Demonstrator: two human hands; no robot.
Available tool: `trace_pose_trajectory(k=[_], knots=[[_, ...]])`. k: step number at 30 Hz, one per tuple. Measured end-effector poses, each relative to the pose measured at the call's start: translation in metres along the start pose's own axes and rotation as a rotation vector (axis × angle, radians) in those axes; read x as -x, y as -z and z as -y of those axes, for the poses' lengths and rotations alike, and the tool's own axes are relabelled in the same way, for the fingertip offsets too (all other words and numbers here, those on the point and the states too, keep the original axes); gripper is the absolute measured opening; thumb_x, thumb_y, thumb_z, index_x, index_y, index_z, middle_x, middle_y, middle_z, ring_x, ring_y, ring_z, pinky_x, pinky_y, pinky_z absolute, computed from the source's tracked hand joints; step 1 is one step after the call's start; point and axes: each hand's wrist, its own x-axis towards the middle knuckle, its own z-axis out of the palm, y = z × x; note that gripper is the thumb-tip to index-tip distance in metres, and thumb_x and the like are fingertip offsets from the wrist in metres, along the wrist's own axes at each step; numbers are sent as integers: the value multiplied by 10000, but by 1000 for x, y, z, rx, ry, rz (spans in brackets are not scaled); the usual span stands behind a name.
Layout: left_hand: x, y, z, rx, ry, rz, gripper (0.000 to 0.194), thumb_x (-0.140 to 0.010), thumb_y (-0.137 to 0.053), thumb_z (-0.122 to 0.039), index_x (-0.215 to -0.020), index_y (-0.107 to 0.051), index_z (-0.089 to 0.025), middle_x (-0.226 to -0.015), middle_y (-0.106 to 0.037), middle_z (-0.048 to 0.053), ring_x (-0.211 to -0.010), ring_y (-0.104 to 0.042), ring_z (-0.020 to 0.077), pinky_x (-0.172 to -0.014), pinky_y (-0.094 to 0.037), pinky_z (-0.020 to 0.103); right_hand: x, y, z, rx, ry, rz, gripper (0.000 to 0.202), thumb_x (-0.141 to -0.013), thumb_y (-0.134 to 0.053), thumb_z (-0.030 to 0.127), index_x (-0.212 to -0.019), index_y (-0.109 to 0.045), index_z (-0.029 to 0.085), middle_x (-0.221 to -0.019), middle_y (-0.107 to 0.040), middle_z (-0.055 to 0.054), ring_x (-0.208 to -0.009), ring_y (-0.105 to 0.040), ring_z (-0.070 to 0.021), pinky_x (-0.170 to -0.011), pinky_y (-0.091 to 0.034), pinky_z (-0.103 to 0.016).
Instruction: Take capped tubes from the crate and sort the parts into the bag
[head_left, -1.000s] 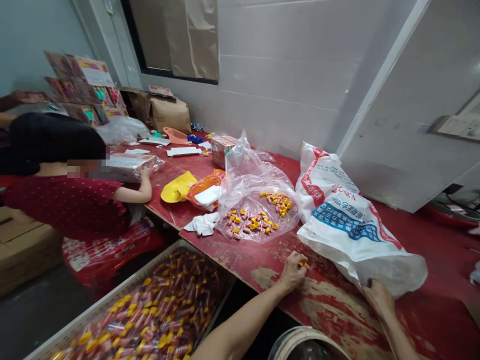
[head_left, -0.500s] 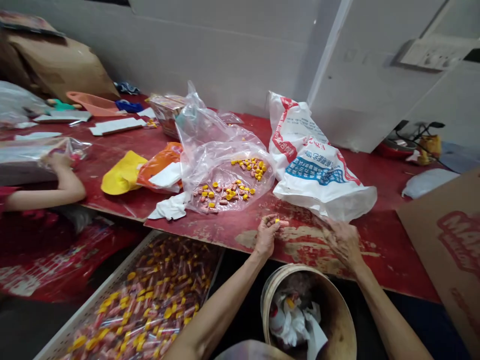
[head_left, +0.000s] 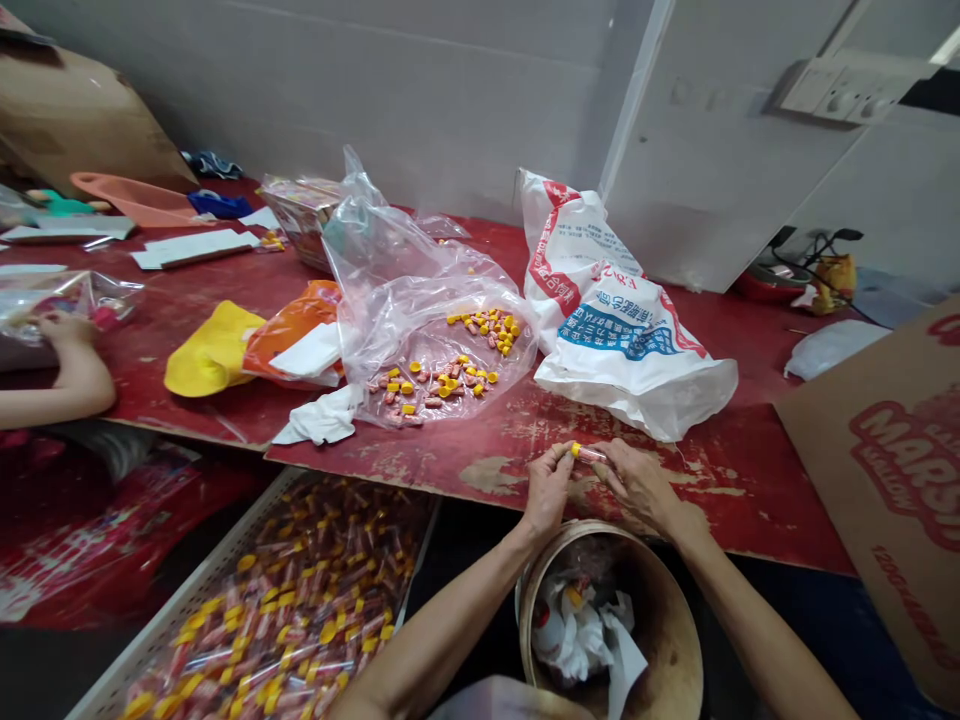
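- Both hands meet over the near edge of the red tabletop (head_left: 465,470), above a round bin (head_left: 675,610).
- The left hand (head_left: 546,492) and right hand (head_left: 641,485) each close their grip on one small yellow-capped tube (head_left: 589,453), pinched between fingertips.
- A clear bag of caps (head_left: 442,340) lies beyond, apart.

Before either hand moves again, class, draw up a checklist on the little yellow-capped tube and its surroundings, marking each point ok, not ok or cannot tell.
1. Both hands on the tube: ok; left hand pinches the capped end, right hand the other.
2. Yellow cap fully seated: cannot tell, too small.
3. More caps and tubes available: ok, in the clear bag on the red table.
4. Tray of capped tubes beside the left arm: ok.
5. Round bin below the hands: ok, holds crumpled paper.
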Motion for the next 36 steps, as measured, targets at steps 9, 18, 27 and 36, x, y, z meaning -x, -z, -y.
trace_pose_trajectory(k=[9, 18, 27, 36], knots=[[-6, 3, 8, -340, -96, 158, 244, -801, -510, -224, -989, -655, -164, -947, -673, 48, -854, -604, 161, -781, -502, 270, -12, -5, 6, -62, -278, 134, 367, -959, -335, 392, -908, -618, 163, -870, -650, -70, -741, -592, -168, -637, -386, -246], [-44, 48, 11, -1003, -460, 17, 283, -765, -444, -29, -941, -624, -158, -943, -601, 83, -881, -581, 183, -843, -474, 329, -21, 5, -32, 334, -371, 580, 265, -886, -467, 289, -819, -645, 105, -793, -655, -164, -774, -635, -291, -599, -357, -294], [-46, 61, 24, -954, -558, 11, 369, -782, -425, -22, -1085, -580, -167, -955, -589, 78, -916, -591, 177, -821, -478, 292, -22, -12, -42, 343, -313, 710, 293, -910, -429, 286, -837, -640, 98, -807, -638, -185, -806, -632, -306, -622, -383, -306], [-46, 61, 22, -920, -545, 29, 351, -782, -457, -36, -1077, -595, -167, -926, -602, 64, -855, -597, 159, -788, -485, 283, -16, -21, -52, 140, -470, 507, 351, -913, -386, 351, -788, -609, 111, -768, -621, -182, -771, -599, -284, -661, -360, -318]])
